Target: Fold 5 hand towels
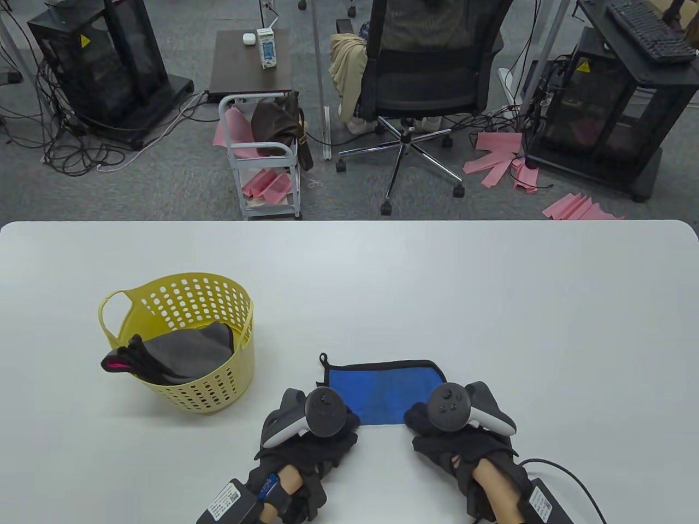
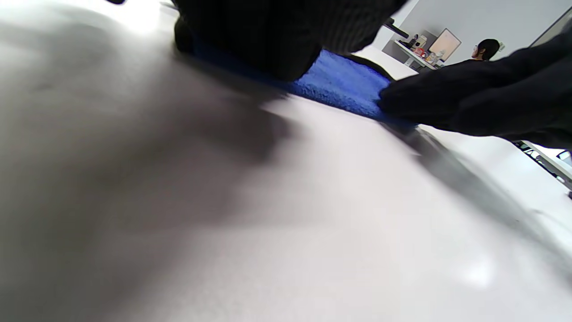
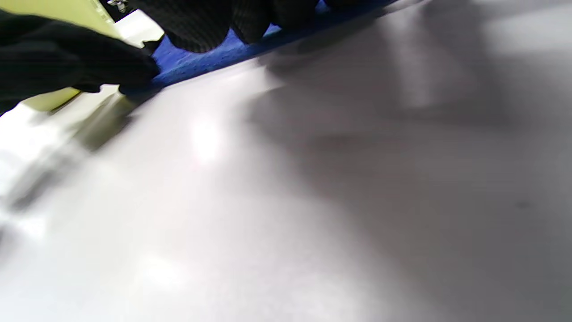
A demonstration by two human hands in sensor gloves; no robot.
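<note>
From the table view I see the blue towel (image 1: 382, 390) lying flat on the white table (image 1: 491, 305), near the front edge and to the right of the yellow basket (image 1: 218, 376). My left hand (image 1: 314, 431) rests on the towel's near left corner and my right hand (image 1: 448, 428) on its near right corner, each with a tracker strapped across its back. The trackers cover my fingers here, so from this view I cannot tell whether they pinch the cloth or only press on it. A small black loop sticks out at the towel's far left corner. The basket holds a grey towel (image 1: 191, 349) and a dark cloth with a pink edge (image 1: 123, 360) that hangs over its left rim.

In the left wrist view my left hand's fingers (image 2: 286, 40) lie on top of the blue towel (image 2: 339, 82), pressing it to the table. My right hand (image 2: 469, 103) comes in from the right with its fingertips on the towel's near edge.

In the right wrist view my right hand's fingers (image 3: 210, 24) rest on the blue towel (image 3: 201, 62) from above. My left hand (image 3: 67, 62) touches the towel's edge at the left, with the yellow basket (image 3: 58, 11) behind it. Neither hand's grip shows plainly; I cannot tell.
</note>
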